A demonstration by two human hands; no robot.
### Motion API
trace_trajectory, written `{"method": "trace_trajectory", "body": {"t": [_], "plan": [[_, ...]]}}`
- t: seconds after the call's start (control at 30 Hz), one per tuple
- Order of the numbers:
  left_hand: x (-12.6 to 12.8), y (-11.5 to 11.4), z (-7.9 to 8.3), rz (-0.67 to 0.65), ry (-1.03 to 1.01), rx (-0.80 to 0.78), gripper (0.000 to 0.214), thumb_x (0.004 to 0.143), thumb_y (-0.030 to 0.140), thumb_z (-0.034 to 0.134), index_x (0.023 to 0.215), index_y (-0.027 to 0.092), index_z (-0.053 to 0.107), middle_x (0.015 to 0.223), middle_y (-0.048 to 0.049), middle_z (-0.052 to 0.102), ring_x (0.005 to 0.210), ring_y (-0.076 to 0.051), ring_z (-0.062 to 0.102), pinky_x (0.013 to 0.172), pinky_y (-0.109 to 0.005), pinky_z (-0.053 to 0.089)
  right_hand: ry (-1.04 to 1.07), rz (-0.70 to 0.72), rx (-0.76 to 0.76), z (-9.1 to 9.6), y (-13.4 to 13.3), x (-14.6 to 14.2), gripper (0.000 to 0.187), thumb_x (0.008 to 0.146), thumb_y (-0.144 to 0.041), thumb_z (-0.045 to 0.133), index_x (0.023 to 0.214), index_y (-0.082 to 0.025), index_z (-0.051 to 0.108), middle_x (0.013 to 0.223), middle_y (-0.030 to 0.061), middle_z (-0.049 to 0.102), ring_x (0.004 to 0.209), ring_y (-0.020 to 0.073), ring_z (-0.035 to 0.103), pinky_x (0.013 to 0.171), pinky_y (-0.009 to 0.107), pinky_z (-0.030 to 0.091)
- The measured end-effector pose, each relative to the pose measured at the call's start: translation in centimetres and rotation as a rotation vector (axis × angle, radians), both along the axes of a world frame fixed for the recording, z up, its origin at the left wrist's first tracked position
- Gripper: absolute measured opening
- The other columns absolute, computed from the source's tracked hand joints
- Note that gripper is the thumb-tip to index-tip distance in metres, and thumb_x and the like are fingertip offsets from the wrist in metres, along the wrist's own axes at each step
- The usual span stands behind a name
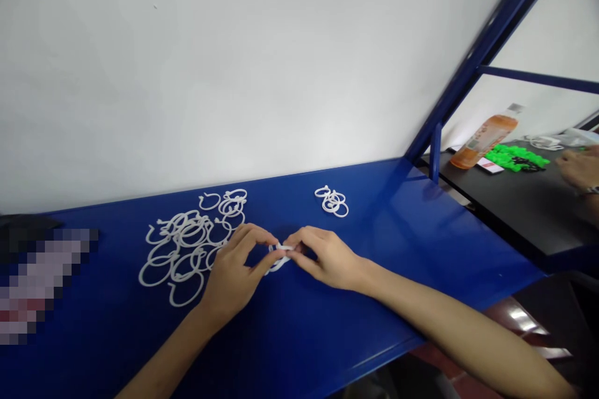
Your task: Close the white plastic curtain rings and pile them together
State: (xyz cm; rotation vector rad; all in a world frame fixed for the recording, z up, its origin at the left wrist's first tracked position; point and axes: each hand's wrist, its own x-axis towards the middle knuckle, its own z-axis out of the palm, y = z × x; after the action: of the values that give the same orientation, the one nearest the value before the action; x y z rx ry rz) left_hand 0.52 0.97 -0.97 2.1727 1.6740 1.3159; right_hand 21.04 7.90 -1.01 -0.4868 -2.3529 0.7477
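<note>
Pile of white open rings [191, 244] on blue counter [374, 218]. Left hand [236, 268]: fingers pinching white ring [279, 262], partly hidden, mid-counter. Right hand [327, 257]: fingers pinching same ring's right side. Small ring cluster [331, 203] behind. Far right, black counter [505, 199]: orange bottle [486, 137], green heap [515, 156], another person's hand [578, 168].

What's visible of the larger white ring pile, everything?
The larger white ring pile is many thin, smooth, plastic-looking rings. Several are visibly open at a gap, some with small knobs at an end. They overlap loosely on the blue table. The left hand hides part of its right edge; whether it touches any ring is unclear.
</note>
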Motion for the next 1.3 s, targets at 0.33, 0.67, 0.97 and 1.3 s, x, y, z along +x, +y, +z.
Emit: {"method": "trace_trajectory", "body": {"t": [0.33,0.67,0.97,1.3], "plan": [[0.3,-0.1,-1.6,-0.106,0.17,-0.319,0.062,0.077,0.041,0.075,0.134,0.027,0.055,0.117,-0.0054,0.068,0.11,-0.026,0.061,0.096,-0.044,0.05,0.05,-0.107,-0.058,-0.3,0.8,0.3,0.008,0.096,-0.019,0.057,0.102,-0.018,0.063,0.088,0.0028,0.07,0.07,0.0123,0.065,0.063,0.023,0.052],[-0.6,0.8,-1.0,-0.045,0.122,-0.186,0.024,0.098,0.031,0.047,0.098,0.025,0.07,0.096,-0.0011,0.074,0.095,-0.019,0.064,0.092,-0.039,0.049,-0.015,-0.083,0.204,-0.8,2.3,0.9,0.02,0.104,-0.023,0.047,0.109,-0.019,0.066,0.103,0.0087,0.068,0.092,0.0184,0.065,0.081,0.033,0.057],[-1.1,0.6,-1.4,-0.002,0.355,0.004,0.037,0.095,0.025,0.052,0.131,0.024,0.061,0.116,-0.0063,0.073,0.109,-0.024,0.06,0.096,-0.043,0.049,-0.02,-0.115,0.03,-0.6,2.1,0.6,0.017,0.099,-0.022,0.057,0.108,-0.018,0.07,0.098,0.0061,0.069,0.085,0.0163,0.067,0.077,0.03,0.056],[-0.3,0.2,-0.5,-0.116,0.242,0.096,0.011,0.096,0.025,0.058,0.101,0.022,0.067,0.091,-0.0011,0.073,0.088,-0.016,0.064,0.085,-0.032,0.051,0.024,-0.071,0.026,0.2,1.2,0.7,0.023,0.102,-0.031,0.054,0.115,-0.017,0.064,0.11,0.0085,0.072,0.097,0.0183,0.068,0.087,0.033,0.055]]}}
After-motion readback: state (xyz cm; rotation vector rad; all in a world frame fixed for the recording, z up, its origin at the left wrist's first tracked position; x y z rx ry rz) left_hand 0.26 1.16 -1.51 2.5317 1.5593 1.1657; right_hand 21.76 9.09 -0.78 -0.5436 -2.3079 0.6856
